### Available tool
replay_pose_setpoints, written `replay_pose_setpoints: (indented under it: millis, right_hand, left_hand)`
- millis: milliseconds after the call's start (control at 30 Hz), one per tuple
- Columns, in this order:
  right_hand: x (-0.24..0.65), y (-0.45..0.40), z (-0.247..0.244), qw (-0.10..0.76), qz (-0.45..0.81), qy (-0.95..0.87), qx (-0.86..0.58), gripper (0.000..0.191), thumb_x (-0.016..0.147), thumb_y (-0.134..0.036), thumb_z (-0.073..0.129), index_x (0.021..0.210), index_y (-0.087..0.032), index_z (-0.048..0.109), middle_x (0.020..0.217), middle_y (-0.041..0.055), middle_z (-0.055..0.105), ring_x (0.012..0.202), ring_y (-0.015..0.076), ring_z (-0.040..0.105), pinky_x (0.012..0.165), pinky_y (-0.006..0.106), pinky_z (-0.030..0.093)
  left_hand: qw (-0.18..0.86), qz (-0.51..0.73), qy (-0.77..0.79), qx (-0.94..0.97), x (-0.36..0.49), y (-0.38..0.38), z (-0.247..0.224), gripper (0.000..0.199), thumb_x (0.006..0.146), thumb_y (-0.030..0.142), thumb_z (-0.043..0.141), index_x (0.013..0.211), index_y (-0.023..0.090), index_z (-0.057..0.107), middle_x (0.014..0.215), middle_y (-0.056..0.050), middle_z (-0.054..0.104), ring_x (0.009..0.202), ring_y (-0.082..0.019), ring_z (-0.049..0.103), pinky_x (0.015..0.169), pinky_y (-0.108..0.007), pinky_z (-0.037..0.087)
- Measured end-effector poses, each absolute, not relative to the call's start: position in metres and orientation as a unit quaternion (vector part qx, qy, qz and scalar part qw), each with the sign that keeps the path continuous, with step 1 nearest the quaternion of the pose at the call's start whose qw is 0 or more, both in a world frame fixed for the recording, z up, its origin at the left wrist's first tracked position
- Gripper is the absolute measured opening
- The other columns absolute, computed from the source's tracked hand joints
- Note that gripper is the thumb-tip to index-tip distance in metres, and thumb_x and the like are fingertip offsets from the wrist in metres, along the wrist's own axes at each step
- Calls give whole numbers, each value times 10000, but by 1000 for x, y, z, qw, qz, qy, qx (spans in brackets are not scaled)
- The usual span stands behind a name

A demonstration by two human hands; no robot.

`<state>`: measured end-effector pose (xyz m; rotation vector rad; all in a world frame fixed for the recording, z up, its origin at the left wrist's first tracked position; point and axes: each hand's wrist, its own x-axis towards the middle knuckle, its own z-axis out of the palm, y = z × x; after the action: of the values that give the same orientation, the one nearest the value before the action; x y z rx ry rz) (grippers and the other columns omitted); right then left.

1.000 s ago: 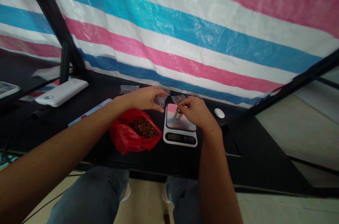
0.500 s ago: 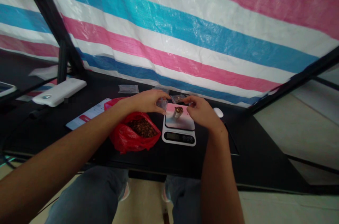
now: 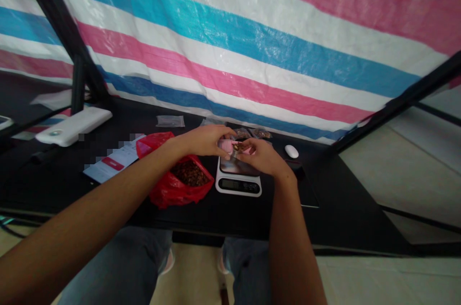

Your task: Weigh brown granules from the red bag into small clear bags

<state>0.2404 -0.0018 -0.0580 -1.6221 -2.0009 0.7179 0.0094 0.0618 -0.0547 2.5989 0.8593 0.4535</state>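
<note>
My left hand (image 3: 209,140) pinches a small clear plastic bag (image 3: 225,145) over the far part of a white digital scale (image 3: 238,192). My right hand (image 3: 265,156) has its fingers around a small metal cup (image 3: 236,153) heaped with brown, dried-looking pieces (image 3: 238,147). Cup and bag are close together, the cup's rim tilted toward the bag; whether they touch I cannot tell. Left of the scale, under my left forearm, sits an open red plastic bag (image 3: 176,195) full of similar brown pieces.
Filled clear packets (image 3: 260,133) and flat clear bags (image 3: 170,121) lie along the back edge of the black table (image 3: 345,209). A white mouse (image 3: 291,151) is at right. A white device (image 3: 74,126) and printed sheet (image 3: 117,158) lie left. Striped sheeting (image 3: 230,50) hangs behind.
My right hand has come in from the right and taken the cup, which stood on the scale plate. My left hand has brought the clear bag closer to it.
</note>
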Motion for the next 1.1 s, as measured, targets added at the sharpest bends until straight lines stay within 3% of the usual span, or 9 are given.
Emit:
replay_pose_setpoints:
  millis: [400, 967, 1100]
  right_hand:
    - [231, -4, -52, 242, 224, -754, -568, 233, 805, -182, 791, 1033, -139, 778, 976, 77, 784, 839, 185, 681, 786, 296, 508]
    - [229, -3, -50, 272, 264, -757, -532, 207, 795, -125, 774, 1001, -146, 786, 1036, 88, 800, 923, 220, 741, 849, 335, 564]
    - [233, 0, -55, 292, 281, -758, -511, 277, 783, -124, 766, 1058, -151, 781, 1089, 94, 792, 958, 228, 744, 884, 357, 585]
  left_hand:
    - [185, 159, 282, 928, 16, 60, -47, 602, 795, 420, 868, 1325, 182, 710, 1240, -98, 779, 1089, -267, 719, 883, -311, 501]
    - [262, 185, 279, 905, 12, 56, -49, 602, 773, 437, 868, 1293, 166, 732, 1138, -79, 795, 984, -243, 718, 841, -300, 497]
    - [266, 193, 278, 903, 11, 55, -49, 592, 767, 456, 866, 1271, 173, 737, 1113, -73, 792, 962, -238, 713, 839, -306, 501]
